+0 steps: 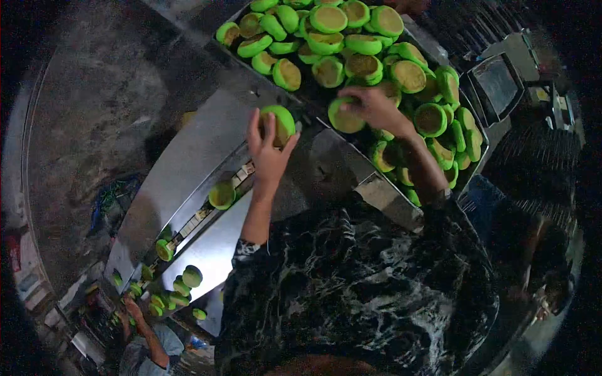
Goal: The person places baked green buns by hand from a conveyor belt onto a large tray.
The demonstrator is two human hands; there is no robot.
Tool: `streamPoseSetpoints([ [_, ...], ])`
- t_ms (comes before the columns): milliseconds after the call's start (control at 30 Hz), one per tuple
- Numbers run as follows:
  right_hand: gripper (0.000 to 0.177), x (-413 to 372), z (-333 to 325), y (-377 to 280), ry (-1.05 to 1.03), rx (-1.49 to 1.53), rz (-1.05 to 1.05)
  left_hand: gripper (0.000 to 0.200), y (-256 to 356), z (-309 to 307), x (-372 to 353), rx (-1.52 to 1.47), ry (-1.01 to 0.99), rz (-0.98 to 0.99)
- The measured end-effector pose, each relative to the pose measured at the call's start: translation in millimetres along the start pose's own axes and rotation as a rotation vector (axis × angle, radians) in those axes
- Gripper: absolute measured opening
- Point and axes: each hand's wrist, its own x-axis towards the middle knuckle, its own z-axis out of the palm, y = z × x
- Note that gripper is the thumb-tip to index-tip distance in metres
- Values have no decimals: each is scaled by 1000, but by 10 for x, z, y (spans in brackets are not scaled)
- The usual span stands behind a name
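My left hand (pixel 268 139) is closed around a round green piece with a brownish flat face (pixel 286 123), held above the upper end of a narrow conveyor track (pixel 193 222). Its fingers lie over the face, with the thumb at the near edge. My right hand (pixel 375 111) grips another round green piece (pixel 342 118) by its upper right edge, at the near left edge of a big dark tray (pixel 318 108). Some right fingertips are blurred. Many similar green pieces (pixel 409 76) lie heaped in the tray, brown faces turned various ways.
Green pieces sit spaced along the track, such as one round piece (pixel 222 195), between smooth metal surfaces (pixel 182 150). Toward the lower left, several more pieces (pixel 182 287) lie near another person's arm (pixel 149 332). A dark square container (pixel 496 86) stands right of the tray.
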Motion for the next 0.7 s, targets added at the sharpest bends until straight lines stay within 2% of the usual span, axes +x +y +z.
streamPoseSetpoints([
  [33,40,-69,-76,-288,82,231,142,60,-183,82,-204,230,-165,-8],
  [67,40,-144,34,-378,67,227,134,59,-367,167,-432,459,-330,-22],
  [100,43,-191,157,-413,-11,337,51,57,-457,210,-668,340,-314,-187],
  [133,45,-201,276,-411,-79,447,-33,57,-506,140,-747,343,-302,-187],
  [167,48,-190,435,-361,-231,364,-137,56,-562,51,-798,365,-286,-181],
  [200,45,-163,538,-499,-317,340,-86,56,-613,-64,-884,383,-275,-175],
  [233,42,-148,730,-599,-185,343,-97,51,-644,-222,-943,504,-345,-269],
  [267,42,-71,914,-664,-80,189,-181,51,-611,-302,-859,502,-351,-265],
  [300,42,-31,1082,-667,25,34,-263,50,-526,-398,-709,401,-202,-336],
  [333,42,-20,1303,-510,31,35,-260,49,-457,-442,-568,300,-50,-404],
  [400,45,84,1753,-93,-39,-371,-387,51,-408,-348,-200,347,-45,-331],
  [433,46,58,1795,16,-7,-340,-514,52,-315,-255,46,252,-68,-238],
  [467,46,-4,1597,-49,4,-344,-516,52,-212,-144,292,157,-89,-148],
  [533,49,-179,956,-321,-91,-133,-204,51,16,149,735,495,-67,-35],
  [567,50,-152,779,-218,41,-282,-129,51,136,306,890,491,-59,-33],
  [600,51,-145,617,-94,174,-429,-53,49,247,451,1016,689,-121,-88],
  [633,54,-254,497,96,209,-672,-54,47,334,551,1108,887,-185,-147],
  [667,57,-368,410,281,243,-912,-54,47,322,650,1125,886,-179,-147],
  [700,57,-440,357,381,246,-915,-57,45,268,749,1104,860,-178,-133],
])
